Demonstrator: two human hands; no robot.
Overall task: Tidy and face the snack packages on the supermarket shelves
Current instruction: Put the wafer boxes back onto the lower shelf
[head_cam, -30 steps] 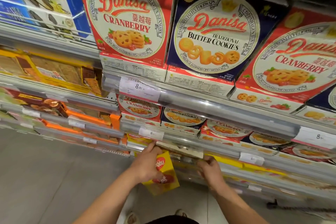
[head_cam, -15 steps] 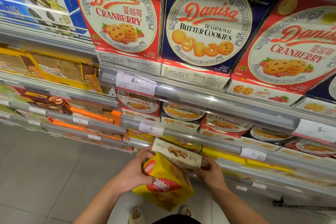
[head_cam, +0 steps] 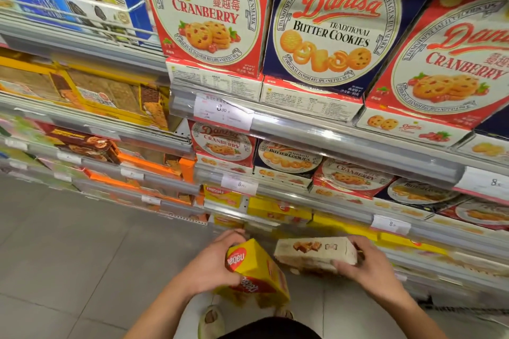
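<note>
Below shelves [head_cam: 358, 143], hands grip yellow box [head_cam: 256, 270], cream box [head_cam: 316, 252].

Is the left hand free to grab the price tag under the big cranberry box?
Probably not right now: the left hand is gripping a yellow box, and the price tag sits far above it.

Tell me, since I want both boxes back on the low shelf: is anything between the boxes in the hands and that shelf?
Nothing visible blocks them. The left hand holds the yellow box and the right hand the pale box, both just in front of the low shelf. Whether there is room behind its edge cannot be seen.
</note>
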